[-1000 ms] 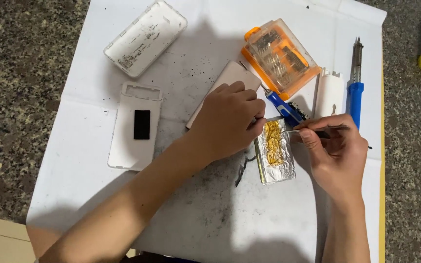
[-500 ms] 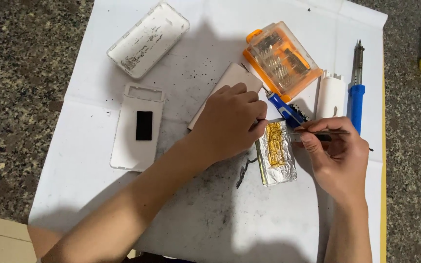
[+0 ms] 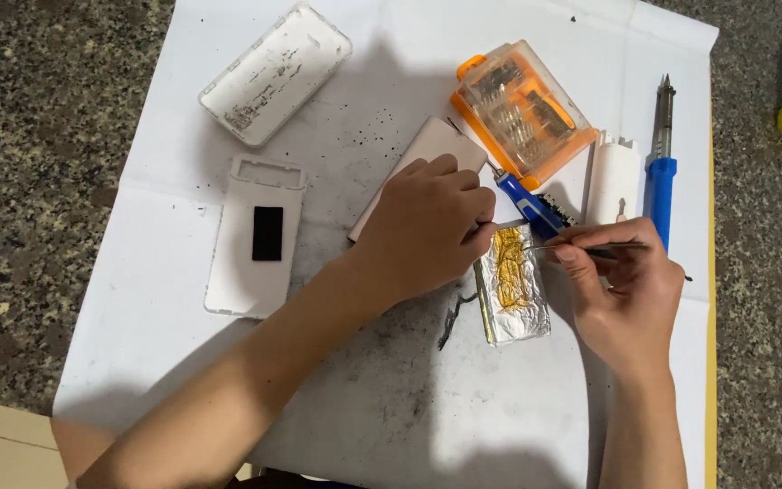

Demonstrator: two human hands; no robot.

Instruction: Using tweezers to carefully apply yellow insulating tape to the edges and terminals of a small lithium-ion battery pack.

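Foil pack: we see the silver foil-wrapped pack (image 3: 515,282) with a yellow-stained face lying flat on the white paper sheet (image 3: 409,407).
Left hand: our left hand (image 3: 427,226) rests at the pack's left edge, fingers curled down onto its upper left corner, pressing rather than clasping.
Right hand: our right hand (image 3: 626,290), just right of the pack, pinches thin metal tweezers (image 3: 590,246) closed between thumb and fingers.
Tweezers tip: it reaches left over the pack's top right corner; we cannot tell if it touches.
Blue-handled screwdriver: the screwdriver (image 3: 529,205) lies just above the pack.
Orange bit case: the case (image 3: 522,113) sits farther above the pack.
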